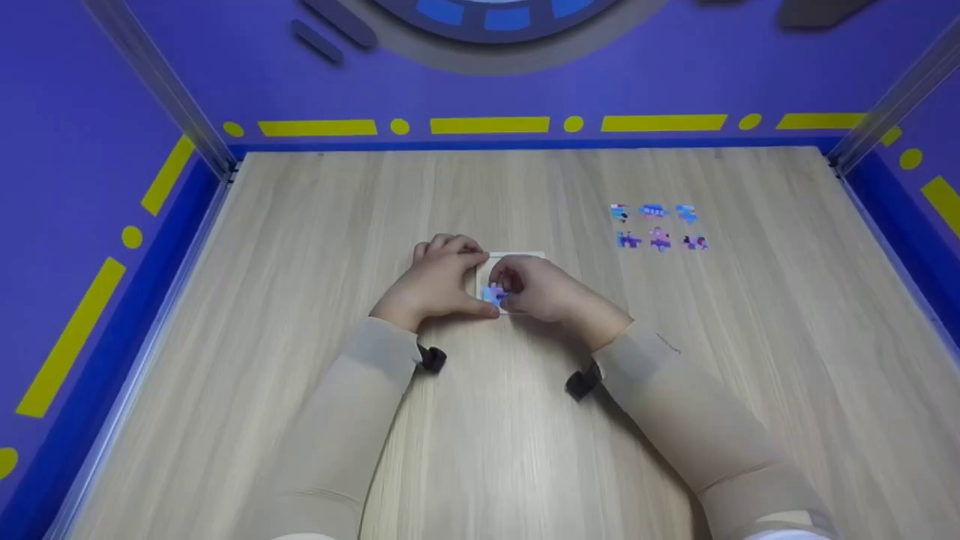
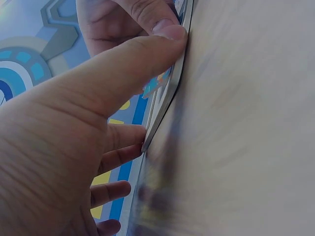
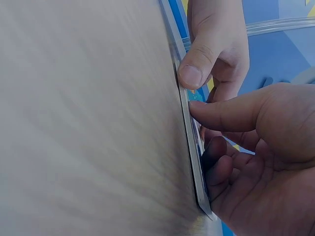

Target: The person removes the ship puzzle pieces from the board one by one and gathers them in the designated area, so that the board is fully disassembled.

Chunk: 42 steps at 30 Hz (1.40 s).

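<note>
A thin, white-rimmed puzzle board [image 1: 523,253] lies on the table between both hands. My left hand [image 1: 437,283] spans its left side, thumb along the near edge and index finger at the far corner; the other fingers spread beyond it. Colourful puzzle pieces [image 1: 491,293] in pink and blue show at the board's left part. Over the board, my right hand [image 1: 546,289] has curled fingers and pinches at a piece, which its fingertips largely hide. In the right wrist view, the right thumb [image 3: 221,116] sits at the board's near rim, close to the left thumb [image 3: 192,74].
Several loose puzzle pieces [image 1: 660,238] lie in two rows on the wooden table [image 1: 480,450], to the right and farther back. Blue-purple panels [image 1: 480,94] with yellow marks wall the table at the back and sides. A black wrist mount [image 1: 583,381] hangs from each sleeve.
</note>
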Tool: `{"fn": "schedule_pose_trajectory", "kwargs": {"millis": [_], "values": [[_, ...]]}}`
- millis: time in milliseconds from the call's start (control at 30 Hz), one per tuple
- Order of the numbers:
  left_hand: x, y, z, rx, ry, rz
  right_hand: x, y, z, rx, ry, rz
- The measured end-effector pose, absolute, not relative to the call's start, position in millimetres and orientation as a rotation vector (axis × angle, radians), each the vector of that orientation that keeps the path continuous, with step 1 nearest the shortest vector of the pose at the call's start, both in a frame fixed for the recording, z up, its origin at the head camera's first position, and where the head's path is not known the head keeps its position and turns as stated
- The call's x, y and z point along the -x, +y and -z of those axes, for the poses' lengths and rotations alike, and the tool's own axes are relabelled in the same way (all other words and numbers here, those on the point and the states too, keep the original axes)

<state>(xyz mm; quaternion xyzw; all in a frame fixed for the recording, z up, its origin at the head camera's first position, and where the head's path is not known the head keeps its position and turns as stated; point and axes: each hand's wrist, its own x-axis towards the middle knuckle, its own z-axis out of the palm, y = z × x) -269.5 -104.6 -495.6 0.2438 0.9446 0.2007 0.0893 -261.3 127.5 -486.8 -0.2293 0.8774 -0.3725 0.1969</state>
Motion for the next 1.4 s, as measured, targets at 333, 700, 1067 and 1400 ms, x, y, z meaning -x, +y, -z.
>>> {"fn": "schedule_pose_trajectory", "kwargs": {"millis": [333, 700, 1067, 1400], "values": [[270.3, -104.8, 496.4, -0.726, 2.806, -0.604, 262.1, 128.0, 490.2, 0.611, 2.424, 1.134], [268.6, -104.4, 496.3, -0.709, 2.799, -0.619, 262.5, 128.8, 492.3, 0.618, 2.434, 1.211], [269.1, -104.0, 495.8, -0.695, 2.802, -0.623, 262.3, 130.4, 489.6, 0.612, 2.414, 1.223], [269.1, -103.7, 496.3, -0.696, 2.807, -0.614, 262.1, 130.7, 488.8, 0.604, 2.418, 1.228]]}}
